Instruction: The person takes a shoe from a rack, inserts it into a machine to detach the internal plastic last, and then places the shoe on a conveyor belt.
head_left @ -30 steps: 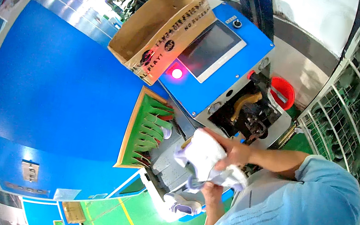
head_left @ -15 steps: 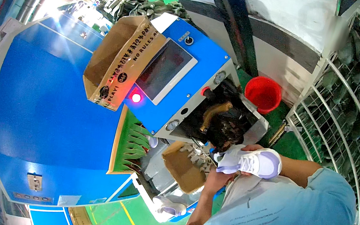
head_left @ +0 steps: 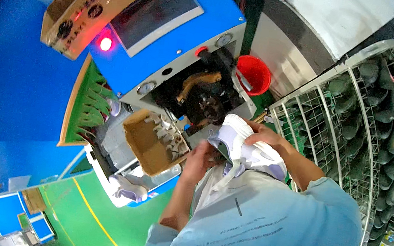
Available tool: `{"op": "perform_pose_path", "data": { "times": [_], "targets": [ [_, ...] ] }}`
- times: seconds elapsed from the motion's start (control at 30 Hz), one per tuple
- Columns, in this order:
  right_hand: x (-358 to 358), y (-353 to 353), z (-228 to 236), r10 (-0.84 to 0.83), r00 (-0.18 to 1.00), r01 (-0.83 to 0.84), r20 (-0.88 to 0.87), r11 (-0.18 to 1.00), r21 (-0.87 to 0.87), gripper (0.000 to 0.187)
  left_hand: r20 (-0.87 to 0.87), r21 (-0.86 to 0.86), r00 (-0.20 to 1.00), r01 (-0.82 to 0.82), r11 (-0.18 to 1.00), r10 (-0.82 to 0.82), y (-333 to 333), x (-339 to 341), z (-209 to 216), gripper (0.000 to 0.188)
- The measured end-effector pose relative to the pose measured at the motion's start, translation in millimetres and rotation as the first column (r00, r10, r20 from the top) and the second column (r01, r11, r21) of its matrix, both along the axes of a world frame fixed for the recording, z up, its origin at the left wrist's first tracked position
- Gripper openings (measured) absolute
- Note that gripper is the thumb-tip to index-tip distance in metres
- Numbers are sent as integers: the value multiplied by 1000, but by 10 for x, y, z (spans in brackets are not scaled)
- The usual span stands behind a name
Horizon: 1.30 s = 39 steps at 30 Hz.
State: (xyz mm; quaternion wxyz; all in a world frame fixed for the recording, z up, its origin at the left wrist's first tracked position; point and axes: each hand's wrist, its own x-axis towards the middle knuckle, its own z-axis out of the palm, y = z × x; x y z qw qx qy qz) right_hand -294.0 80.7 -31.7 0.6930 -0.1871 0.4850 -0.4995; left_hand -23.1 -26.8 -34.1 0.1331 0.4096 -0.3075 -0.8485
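Note:
My right hand (head_left: 264, 136) grips a white and lavender sneaker (head_left: 258, 156) in front of my body, its thumb along the pale sole. The sneaker is tipped on its side, with the sole up and laces hanging toward my shirt. Close beside the sneaker's collar is my left hand (head_left: 197, 158); its fingers are smeared and partly hidden, so whether they touch the shoe is unclear. Just beyond the sneaker, the blue machine (head_left: 167, 49) has a dark working recess holding a curved tan-brown piece (head_left: 198, 84).
A cardboard box (head_left: 144, 148) with pale pieces sits on the ledge left of my hands. Another sneaker (head_left: 127, 189) lies at the ledge's near corner. Behind the machine stands a red bucket (head_left: 261, 76). A wire rack (head_left: 323, 104) of dark foot-shaped forms fills the right side.
The sneaker has turned from upper-up to lying on its side with its sole showing. My right hand has shifted onto the sole, and my left has drawn back a little. The view has swung right.

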Motion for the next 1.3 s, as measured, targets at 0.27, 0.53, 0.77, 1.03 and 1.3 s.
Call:
{"op": "perform_pose_path", "data": {
  "times": [0.27, 0.53, 0.77, 1.03, 1.3],
  "targets": [
    [228, -284, 203, -43, 961, -15, -275, 978, -206, 106, -24, -309, 979, -198, 930, 200, -33, -207, 22, 28],
    [271, -726, 320, -234, 822, 139, -520, 967, -215, 96, -107, -274, 975, -216, 937, 193, 64, 192, -202, 23],
    [273, -1238, 490, -179, 613, 136, -769, 983, -121, 98, -130, -323, 985, -147, 935, 110, -158, -156, -191, 22],
    [710, -1668, 585, 139, -177, -170, -974, 971, 170, 92, -167, 165, 913, -347, 923, 373, -292, -354, -859, 16],
    [671, -1770, 648, 247, -225, -203, -943, 934, 293, 97, 37, 69, 966, -258, 964, 255, -531, 223, -524, 20]
  ]
}}
